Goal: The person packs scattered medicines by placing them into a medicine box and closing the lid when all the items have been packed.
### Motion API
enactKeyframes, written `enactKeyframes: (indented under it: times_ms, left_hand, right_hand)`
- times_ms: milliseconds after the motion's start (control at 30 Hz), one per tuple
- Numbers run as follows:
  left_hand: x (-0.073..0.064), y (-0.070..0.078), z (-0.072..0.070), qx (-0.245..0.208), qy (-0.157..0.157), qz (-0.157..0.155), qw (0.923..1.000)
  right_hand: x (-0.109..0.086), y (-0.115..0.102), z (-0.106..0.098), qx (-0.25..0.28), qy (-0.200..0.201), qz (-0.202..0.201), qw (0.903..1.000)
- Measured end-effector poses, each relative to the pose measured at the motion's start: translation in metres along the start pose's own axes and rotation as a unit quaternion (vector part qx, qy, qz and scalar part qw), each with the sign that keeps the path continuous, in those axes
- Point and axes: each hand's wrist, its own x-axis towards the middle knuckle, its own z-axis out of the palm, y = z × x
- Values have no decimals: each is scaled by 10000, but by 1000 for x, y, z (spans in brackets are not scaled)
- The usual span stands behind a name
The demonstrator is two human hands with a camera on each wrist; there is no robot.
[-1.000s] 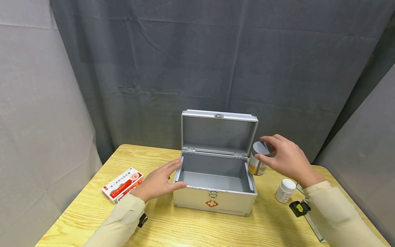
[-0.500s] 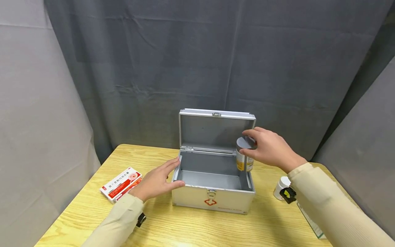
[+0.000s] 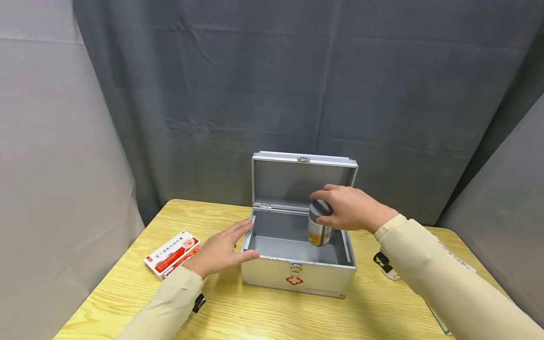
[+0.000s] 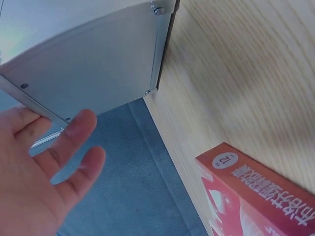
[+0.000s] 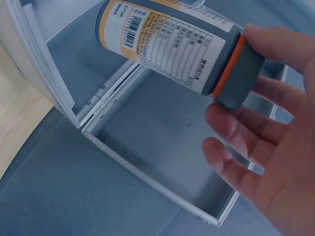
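Observation:
My right hand (image 3: 350,208) pinches a supplement bottle (image 3: 318,231) by its dark grey lid (image 5: 241,73). The bottle has a white and yellow label and hangs over the opening of a metal first-aid box (image 3: 293,274). In the right wrist view the box's hinged lid (image 5: 187,128) stands raised. At the box's left side is my left hand (image 3: 223,250), fingers extended, the fingertips at the rim. The left wrist view shows the same hand (image 4: 44,167) beside the box's side wall (image 4: 93,69).
Red and white medicine boxes (image 3: 172,252) lie on the wooden table (image 3: 225,311) at the left. A white pill bottle (image 3: 392,274) is mostly hidden behind the right sleeve. Part of a flat pack (image 3: 439,321) shows at the right. A grey curtain (image 3: 255,94) hangs behind.
My right hand has carried the bottle leftward from beside the first-aid box to over its opening, then a little lower. My left hand has stayed at the box's left side.

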Motion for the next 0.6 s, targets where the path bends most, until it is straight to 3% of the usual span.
enactKeyframes:
  times_ms: [367,600]
  left_hand:
    - [-1,8,-1,23,-39,17,10000]
    - [-2,13,-6,136,-138,-37,9998]
  right_hand:
    - [6,-3,-7,-386,-138,-440,9982]
    - [8,-4,-3,-483,-506,-486,9964]
